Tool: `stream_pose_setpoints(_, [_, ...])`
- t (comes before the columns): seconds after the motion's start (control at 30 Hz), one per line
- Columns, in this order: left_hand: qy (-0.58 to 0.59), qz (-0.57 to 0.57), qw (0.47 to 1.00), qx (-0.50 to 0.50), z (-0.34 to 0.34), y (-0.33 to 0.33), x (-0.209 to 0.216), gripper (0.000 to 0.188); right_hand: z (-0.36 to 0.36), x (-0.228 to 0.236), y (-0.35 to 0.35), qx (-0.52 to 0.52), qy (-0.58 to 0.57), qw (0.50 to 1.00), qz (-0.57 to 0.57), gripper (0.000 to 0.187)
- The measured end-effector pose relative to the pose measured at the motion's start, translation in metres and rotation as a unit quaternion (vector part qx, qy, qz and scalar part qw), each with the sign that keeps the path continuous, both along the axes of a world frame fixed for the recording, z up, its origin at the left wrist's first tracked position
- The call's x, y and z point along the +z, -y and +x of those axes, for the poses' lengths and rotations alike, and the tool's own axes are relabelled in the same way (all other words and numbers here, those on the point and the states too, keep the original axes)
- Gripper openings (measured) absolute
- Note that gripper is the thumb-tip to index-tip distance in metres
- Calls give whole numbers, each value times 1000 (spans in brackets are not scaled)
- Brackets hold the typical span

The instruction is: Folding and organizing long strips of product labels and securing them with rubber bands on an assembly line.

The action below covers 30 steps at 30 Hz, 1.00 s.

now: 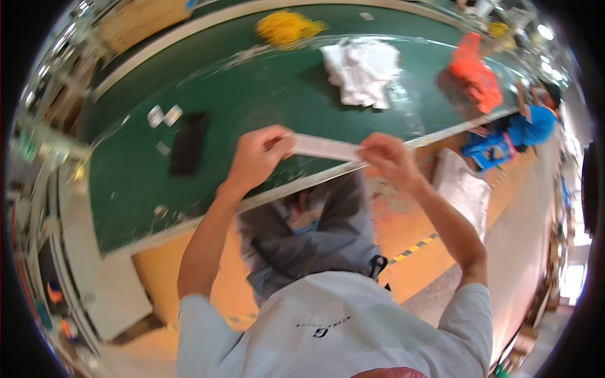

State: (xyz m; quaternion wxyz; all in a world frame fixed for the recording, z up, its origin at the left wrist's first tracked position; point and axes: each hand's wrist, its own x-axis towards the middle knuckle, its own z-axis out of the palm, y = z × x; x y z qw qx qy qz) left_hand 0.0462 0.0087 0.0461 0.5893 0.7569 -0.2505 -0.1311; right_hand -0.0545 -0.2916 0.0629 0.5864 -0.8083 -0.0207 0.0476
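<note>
A narrow white strip point(326, 148), paper-like with faint print, is stretched level between my two hands, just above the near edge of the green table point(252, 94). My left hand point(261, 154) pinches one end between thumb and fingers. The other end is pinched by my right hand point(387, 157). Left of my left hand, a dark flat rectangular object point(188, 144) lies on the table. Two small white pieces point(165, 116) sit close beside it. Beyond my right hand lies a pile of crumpled white sheets or bags point(363, 70).
A yellow tangle of strands point(288, 29) rests at the far side. An orange-red plastic bag point(476, 75) lies at the right end. Another person in blue point(535, 126) is past the table's right end. A whitish wrapped bundle point(463, 186) stands on the floor at right.
</note>
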Motion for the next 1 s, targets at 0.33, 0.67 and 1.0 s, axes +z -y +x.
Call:
stream_pose_setpoints(0.33, [-20,-84,996,-26,31,8,-12,12,72,25,-66,148,143,934,-291,45])
stream_pose_setpoints(0.67, [-28,-90,995,-13,43,-6,-18,12,113,19,-84,241,66,959,-133,30])
stream_pose_setpoints(1.0, [17,-58,998,34,63,-9,-21,13,95,-6,-13,159,-42,986,-8,31])
